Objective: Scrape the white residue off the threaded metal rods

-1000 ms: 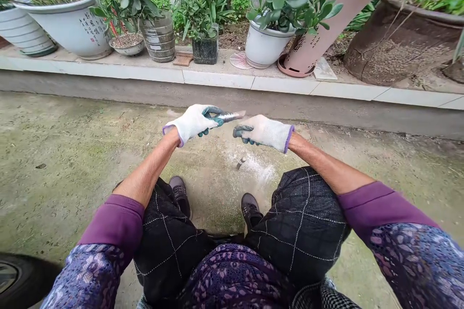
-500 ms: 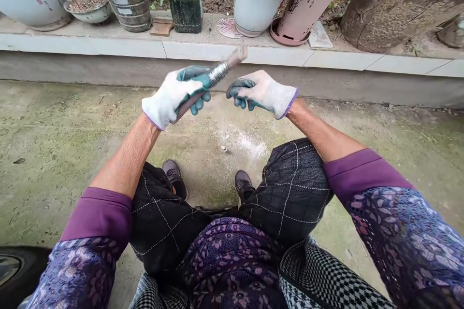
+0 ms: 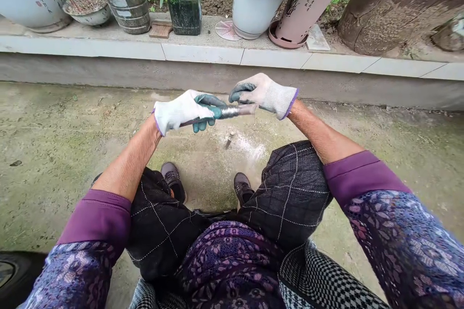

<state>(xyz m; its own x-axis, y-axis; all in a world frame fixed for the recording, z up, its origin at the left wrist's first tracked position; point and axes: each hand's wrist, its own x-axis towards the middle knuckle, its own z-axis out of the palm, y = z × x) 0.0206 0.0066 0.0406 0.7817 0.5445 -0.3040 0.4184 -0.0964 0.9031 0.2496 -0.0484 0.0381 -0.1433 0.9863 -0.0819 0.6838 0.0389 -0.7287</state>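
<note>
Both hands wear white knit gloves with dark green palms. My left hand [image 3: 194, 112] is closed around a stick-like handle wrapped in silver wire [image 3: 230, 111]. It lies nearly level, its pale, blurred tip [image 3: 248, 109] pointing right. My right hand [image 3: 259, 92] is just above and behind that tip, fingers curled inward; I cannot tell whether it touches the tip or holds something small. Below them shows a small, short cylinder with a light top [image 3: 230, 139], beside white powder [image 3: 250, 148] on the concrete. Whether it stands on the ground is unclear.
Ahead runs a low tiled ledge [image 3: 203, 53] carrying a white pot [image 3: 255, 9], a pink planter [image 3: 299, 14], a cut plastic bottle [image 3: 125, 5] and a large brown jar [image 3: 384, 14]. My shoes [image 3: 242, 186] rest on the concrete. A black tyre [image 3: 21, 277] is at lower left.
My left hand has lowered and moved right, turning the wire-wrapped stick from slanting upward to nearly level. Its tip has come to my right hand. The small cylinder appears slightly higher and taller.
</note>
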